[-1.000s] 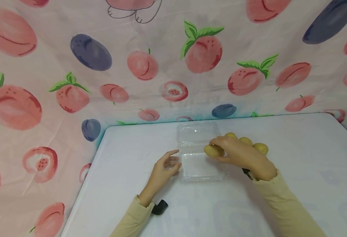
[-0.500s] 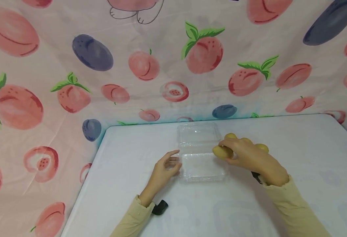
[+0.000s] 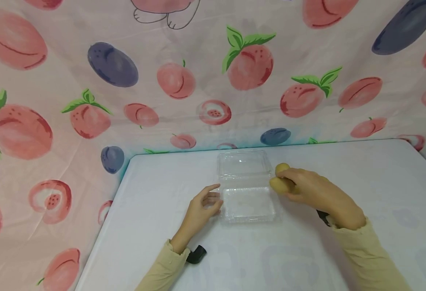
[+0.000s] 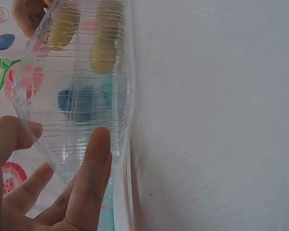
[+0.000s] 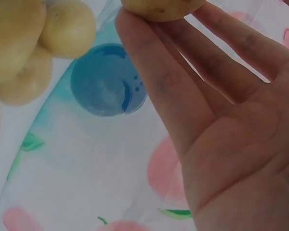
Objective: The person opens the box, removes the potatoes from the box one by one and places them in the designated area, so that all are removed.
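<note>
My right hand (image 3: pixel 318 192) holds a yellow potato (image 3: pixel 280 185) at its fingertips, just right of a clear plastic clamshell box (image 3: pixel 249 204). In the right wrist view, only the underside of that potato (image 5: pixel 161 8) shows above the fingers. Another potato (image 3: pixel 281 167) lies right behind it, and others are mostly hidden by the hand. The box lies with its lid (image 3: pixel 243 163) folded back. My left hand (image 3: pixel 200 208) rests against the box's left side, fingers loosely extended; in the left wrist view its fingers (image 4: pixel 94 173) lie along the ribbed plastic wall.
Several potatoes (image 5: pixel 67 26) sit together at the right of the box in the right wrist view. A white table (image 3: pixel 155 182) bears everything. Behind it hangs a fruit-printed cloth (image 3: pixel 198 48) reaching the table's far edge. Black straps (image 3: pixel 196 254) show at the wrists.
My right hand has moved right with the potato, from over the box to beside it, now covering the potatoes at the right. The left hand stays put.
</note>
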A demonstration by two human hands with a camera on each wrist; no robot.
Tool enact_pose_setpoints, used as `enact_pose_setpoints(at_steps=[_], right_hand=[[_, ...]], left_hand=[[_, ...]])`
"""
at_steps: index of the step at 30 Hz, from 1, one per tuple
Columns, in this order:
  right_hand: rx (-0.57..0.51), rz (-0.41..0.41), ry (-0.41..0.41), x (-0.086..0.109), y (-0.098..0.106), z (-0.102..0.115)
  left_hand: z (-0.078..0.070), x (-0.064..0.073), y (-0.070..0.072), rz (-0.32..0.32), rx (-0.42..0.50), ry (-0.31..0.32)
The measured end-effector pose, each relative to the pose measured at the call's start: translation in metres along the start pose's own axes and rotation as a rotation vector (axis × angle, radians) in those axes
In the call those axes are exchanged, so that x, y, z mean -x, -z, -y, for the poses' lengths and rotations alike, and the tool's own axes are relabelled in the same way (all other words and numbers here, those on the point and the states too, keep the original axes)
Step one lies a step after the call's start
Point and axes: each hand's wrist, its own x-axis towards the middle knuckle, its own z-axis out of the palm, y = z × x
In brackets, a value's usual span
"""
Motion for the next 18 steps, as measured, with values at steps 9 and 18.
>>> enact_pose_setpoints(at_steps=[9, 18], right_hand=[[0.020, -0.023, 0.018, 0.012, 0.007, -0.013], [0.045, -0.011, 0.007, 0.020, 0.012, -0.023]], left_hand=[[0.002, -0.002, 0.001, 0.018, -0.009, 0.007], [0.035, -0.010, 0.000, -0.002, -0.009, -0.013]])
